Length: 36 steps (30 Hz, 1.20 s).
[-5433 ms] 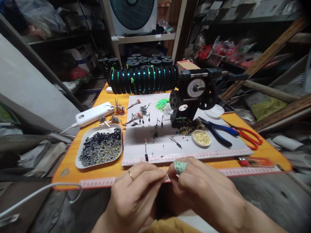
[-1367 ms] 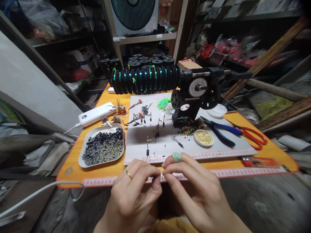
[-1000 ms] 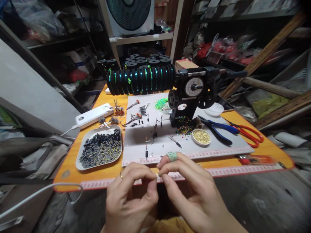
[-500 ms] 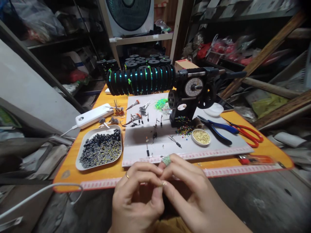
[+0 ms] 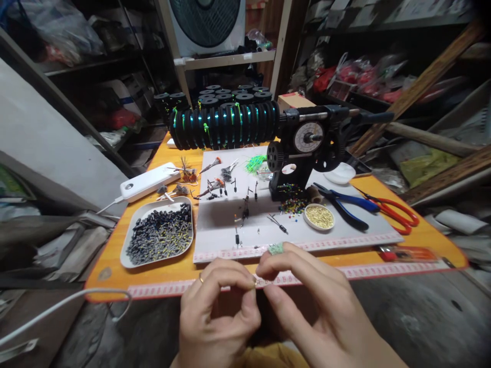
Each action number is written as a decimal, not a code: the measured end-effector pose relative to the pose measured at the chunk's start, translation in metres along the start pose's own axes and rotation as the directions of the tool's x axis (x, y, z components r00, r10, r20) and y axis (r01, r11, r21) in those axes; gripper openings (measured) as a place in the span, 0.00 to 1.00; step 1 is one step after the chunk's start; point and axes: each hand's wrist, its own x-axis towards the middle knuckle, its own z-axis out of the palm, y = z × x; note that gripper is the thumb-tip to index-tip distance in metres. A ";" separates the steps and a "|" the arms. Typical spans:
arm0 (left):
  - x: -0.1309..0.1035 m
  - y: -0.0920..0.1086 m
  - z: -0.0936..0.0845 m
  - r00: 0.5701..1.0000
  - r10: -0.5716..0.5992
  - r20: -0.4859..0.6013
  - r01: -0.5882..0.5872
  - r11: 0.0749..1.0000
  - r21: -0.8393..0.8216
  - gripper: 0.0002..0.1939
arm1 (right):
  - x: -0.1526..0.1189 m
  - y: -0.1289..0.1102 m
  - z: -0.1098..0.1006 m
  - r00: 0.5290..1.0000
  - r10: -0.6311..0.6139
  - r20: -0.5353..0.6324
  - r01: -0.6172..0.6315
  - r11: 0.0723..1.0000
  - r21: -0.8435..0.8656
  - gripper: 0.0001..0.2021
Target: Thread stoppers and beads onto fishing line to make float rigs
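My left hand (image 5: pixel 220 312), with a gold ring, pinches something tiny at thumb and fingertip, too small to name. Close beside it on the right, my right hand (image 5: pixel 310 296) has thumb and index finger apart, with green tape (image 5: pixel 275 249) around a finger. Both are at the table's front edge. Beyond them lies a grey board (image 5: pixel 218 222) with small black pieces on wires (image 5: pixel 237 239). A white dish of gold bits (image 5: pixel 319 217) rests on the board. To the left is a white tray (image 5: pixel 125 250) of dark and yellow-tipped small tubes.
A black winding machine (image 5: pixel 293 168) carries a row of black spools (image 5: pixel 226 125). Blue-handled pliers (image 5: pixel 347 207), red scissors (image 5: pixel 397 214) and an orange cutter (image 5: pixel 410 253) lie at the right. A white power bank (image 5: pixel 149 181) is at the left. Pink measuring tape (image 5: pixel 161 290) lines the front edge.
My right thumb and index finger have parted and moved right, away from my left fingertips. My left hand stays nearly in place, still pinching. The view has shifted slightly.
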 end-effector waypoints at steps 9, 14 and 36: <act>-0.009 -0.008 -0.010 0.990 0.104 0.099 -0.119 0.980 0.158 0.14 | -0.003 0.005 0.004 0.999 0.039 0.014 -0.040 0.999 0.033 0.06; -0.011 -0.006 -0.007 0.994 0.101 0.034 -0.105 0.983 0.152 0.13 | -0.005 0.004 0.007 0.990 0.128 0.062 -0.134 0.985 0.105 0.07; -0.008 -0.002 0.015 0.967 -0.230 -0.105 0.194 0.941 -0.279 0.09 | -0.003 0.021 0.000 0.983 -0.182 0.017 0.179 0.980 0.087 0.14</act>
